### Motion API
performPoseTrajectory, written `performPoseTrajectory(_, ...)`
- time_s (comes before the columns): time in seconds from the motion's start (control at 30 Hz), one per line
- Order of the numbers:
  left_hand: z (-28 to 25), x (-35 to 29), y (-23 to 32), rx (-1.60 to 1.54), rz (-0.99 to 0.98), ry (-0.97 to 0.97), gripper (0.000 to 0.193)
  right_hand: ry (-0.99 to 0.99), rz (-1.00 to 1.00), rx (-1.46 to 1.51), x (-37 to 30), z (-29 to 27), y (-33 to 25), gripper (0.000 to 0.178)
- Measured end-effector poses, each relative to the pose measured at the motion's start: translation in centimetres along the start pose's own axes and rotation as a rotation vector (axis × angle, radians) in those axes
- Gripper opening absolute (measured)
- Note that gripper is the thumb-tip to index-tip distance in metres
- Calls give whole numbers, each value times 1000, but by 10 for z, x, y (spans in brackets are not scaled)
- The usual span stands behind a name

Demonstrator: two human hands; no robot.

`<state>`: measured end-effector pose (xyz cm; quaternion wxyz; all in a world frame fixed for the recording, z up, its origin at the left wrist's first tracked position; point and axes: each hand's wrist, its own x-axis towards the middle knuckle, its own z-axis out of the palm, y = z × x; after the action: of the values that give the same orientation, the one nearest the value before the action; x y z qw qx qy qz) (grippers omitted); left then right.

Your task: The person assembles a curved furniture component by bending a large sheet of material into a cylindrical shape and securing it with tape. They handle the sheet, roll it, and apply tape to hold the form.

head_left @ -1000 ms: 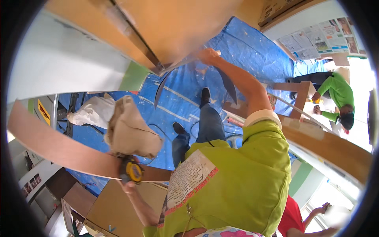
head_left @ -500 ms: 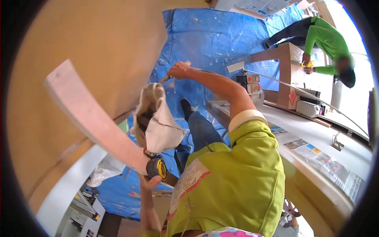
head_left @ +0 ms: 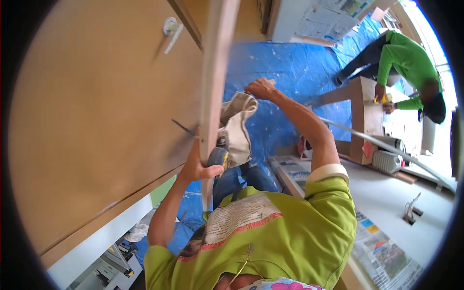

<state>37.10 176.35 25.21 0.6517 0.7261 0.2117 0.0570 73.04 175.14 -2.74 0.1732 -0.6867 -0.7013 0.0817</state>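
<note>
My left hand [head_left: 197, 166] is closed round a long pale wooden board [head_left: 210, 92], which stretches up past the top of the view. A black and yellow tape measure [head_left: 218, 158] sits against the board, under my left thumb. Beside it hangs a beige canvas bag [head_left: 238, 140], its mouth gaping. At the bag's upper corner my right hand [head_left: 261, 89] is closed, arm stretched forward, seemingly gripping the bag's edge or strap. A small light end shows past the right fingers; what it belongs to is hidden. A thin dark rod [head_left: 182, 127] sticks out left of the board.
On the left is a tan door [head_left: 111, 106] with a white handle [head_left: 170, 36]. Blue sheeting [head_left: 285, 65] covers the floor. A white counter with newspaper [head_left: 386, 251] lies right. Farther off, a person in green [head_left: 411, 60] bends over a wooden frame [head_left: 360, 111] holding something yellow.
The board has swung from slanting left to nearly upright. Both hands and the bag have shifted right in view, and the bag is closer to my right hand. The door handle has come into view.
</note>
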Motion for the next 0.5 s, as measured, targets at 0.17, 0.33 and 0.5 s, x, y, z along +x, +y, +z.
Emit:
performPoseTrajectory(0.17,-3,96,9,-32,31,-135,98,-93,103,-77,13,-55,61,11)
performPoseTrajectory(0.33,-9,207,-16,-100,108,-234,97,-184,210,-117,35,-71,158,24)
performPoseTrajectory(0.5,-8,299,-30,-169,-36,-238,90,-144,233,-61,57,-67,264,18)
